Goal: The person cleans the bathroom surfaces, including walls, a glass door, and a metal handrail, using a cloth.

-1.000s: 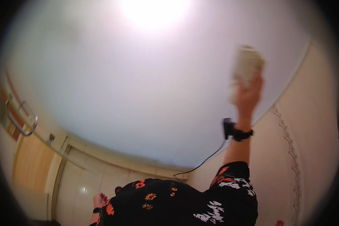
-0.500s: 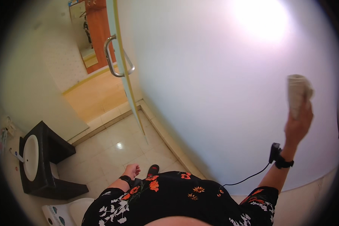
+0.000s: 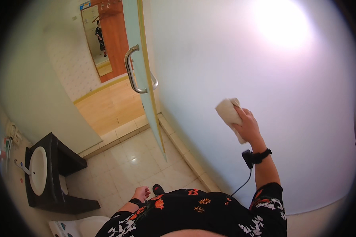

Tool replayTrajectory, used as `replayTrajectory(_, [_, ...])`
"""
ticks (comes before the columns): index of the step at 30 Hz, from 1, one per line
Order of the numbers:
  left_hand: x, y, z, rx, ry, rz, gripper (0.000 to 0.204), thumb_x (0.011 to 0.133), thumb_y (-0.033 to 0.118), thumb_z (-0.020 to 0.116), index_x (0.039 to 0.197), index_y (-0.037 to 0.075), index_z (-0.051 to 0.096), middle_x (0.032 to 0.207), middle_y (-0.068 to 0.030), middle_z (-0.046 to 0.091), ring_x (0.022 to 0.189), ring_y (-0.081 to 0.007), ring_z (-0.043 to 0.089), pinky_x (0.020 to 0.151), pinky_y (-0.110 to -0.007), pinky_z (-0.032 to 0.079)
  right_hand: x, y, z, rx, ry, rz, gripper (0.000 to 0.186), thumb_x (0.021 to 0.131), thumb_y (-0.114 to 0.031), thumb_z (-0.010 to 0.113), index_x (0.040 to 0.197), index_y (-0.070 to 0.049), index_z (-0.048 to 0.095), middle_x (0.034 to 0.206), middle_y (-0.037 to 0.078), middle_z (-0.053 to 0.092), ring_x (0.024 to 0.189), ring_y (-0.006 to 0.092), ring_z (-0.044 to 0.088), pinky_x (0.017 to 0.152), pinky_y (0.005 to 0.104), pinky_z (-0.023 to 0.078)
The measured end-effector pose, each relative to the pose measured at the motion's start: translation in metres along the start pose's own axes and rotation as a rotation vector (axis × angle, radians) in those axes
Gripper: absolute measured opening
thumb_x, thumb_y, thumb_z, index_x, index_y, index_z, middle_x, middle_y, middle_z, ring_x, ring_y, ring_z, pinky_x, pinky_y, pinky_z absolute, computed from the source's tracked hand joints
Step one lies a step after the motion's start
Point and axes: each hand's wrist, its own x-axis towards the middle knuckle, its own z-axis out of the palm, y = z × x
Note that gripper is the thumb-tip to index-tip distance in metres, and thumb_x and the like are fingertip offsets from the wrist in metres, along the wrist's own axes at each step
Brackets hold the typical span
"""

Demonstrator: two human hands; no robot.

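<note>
My right hand (image 3: pixel 247 126) grips a folded cream cloth (image 3: pixel 228 113) against the pale frosted glass wall (image 3: pixel 300 122), right of centre. A black strap with a small black device and a cable (image 3: pixel 249 158) is on that wrist. My left hand (image 3: pixel 142 193) hangs at the lower edge beside my black floral top, its fingers loosely curled with nothing visible in them.
A glass door (image 3: pixel 152 114) with a metal pull handle (image 3: pixel 129 71) stands open left of centre, a wooden mirror board (image 3: pixel 118 59) beyond. A dark washstand (image 3: pixel 57 179) with white basin (image 3: pixel 39 181), a white toilet (image 3: pixel 89 225) and a tiled kerb (image 3: pixel 174 138) are nearby.
The view has swung round to show more door and washstand. In the last half second my right hand has moved left and slightly down across the glass with the cloth.
</note>
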Motion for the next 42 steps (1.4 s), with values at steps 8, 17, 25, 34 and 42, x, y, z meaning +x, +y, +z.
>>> replayTrajectory(8, [0.044, 0.056, -0.088, 0.117, -0.112, 0.186, 0.012, 0.08, 0.015, 0.056, 0.075, 0.005, 0.051, 0.069, -0.0057, 0.054, 0.065, -0.0206, 0.054, 0.06, -0.034, 0.045, 0.165, -0.108, 0.083, 0.896, -0.029, 0.083, 0.064, 0.073, -0.021, 0.066, 0.128, -0.003, 0.04, 0.113, 0.016, 0.054, 0.099, 0.0251, 0.054, 0.086, 0.0342, 0.043])
replayTrajectory(17, [0.091, 0.123, -0.176, 0.174, 0.007, 0.208, 0.008, 0.08, 0.007, 0.053, 0.075, 0.003, 0.051, 0.067, -0.0078, 0.053, 0.063, -0.0224, 0.054, 0.062, -0.035, 0.048, 0.233, -0.151, 0.228, 0.65, -0.279, 0.117, 0.056, 0.071, -0.026, 0.064, 0.122, -0.007, 0.048, 0.11, 0.017, 0.052, 0.103, 0.0277, 0.051, 0.089, 0.0362, 0.04])
replayTrajectory(25, [0.118, 0.132, -0.168, -0.341, 0.254, 0.066, 0.009, 0.08, 0.008, 0.054, 0.075, 0.002, 0.051, 0.067, -0.0074, 0.054, 0.063, -0.0214, 0.053, 0.06, -0.033, 0.047, 0.304, -0.134, 0.233, 0.472, -0.544, -0.093, 0.053, 0.072, -0.029, 0.062, 0.121, -0.013, 0.05, 0.106, 0.015, 0.057, 0.099, 0.0307, 0.053, 0.085, 0.0381, 0.043])
replayTrajectory(34, [0.062, 0.054, -0.119, 0.718, 0.285, 0.385, 0.02, 0.084, 0.018, 0.053, 0.08, -0.002, 0.055, 0.078, -0.0108, 0.061, 0.073, -0.0172, 0.058, 0.064, -0.03, 0.046, 0.333, -0.142, 0.268, 0.383, -0.616, -0.181, 0.045, 0.071, -0.026, 0.058, 0.112, -0.009, 0.056, 0.101, 0.014, 0.061, 0.095, 0.0298, 0.056, 0.08, 0.0379, 0.044])
replayTrajectory(42, [0.03, -0.021, -0.105, 0.111, 0.316, 0.201, 0.019, 0.084, 0.018, 0.054, 0.079, 0.0, 0.056, 0.076, -0.0093, 0.06, 0.071, -0.0171, 0.057, 0.064, -0.03, 0.046, 0.334, -0.145, 0.276, 0.406, -0.523, -0.145, 0.03, 0.07, -0.018, 0.054, 0.095, -0.004, 0.062, 0.093, 0.014, 0.064, 0.083, 0.0309, 0.061, 0.07, 0.0368, 0.048])
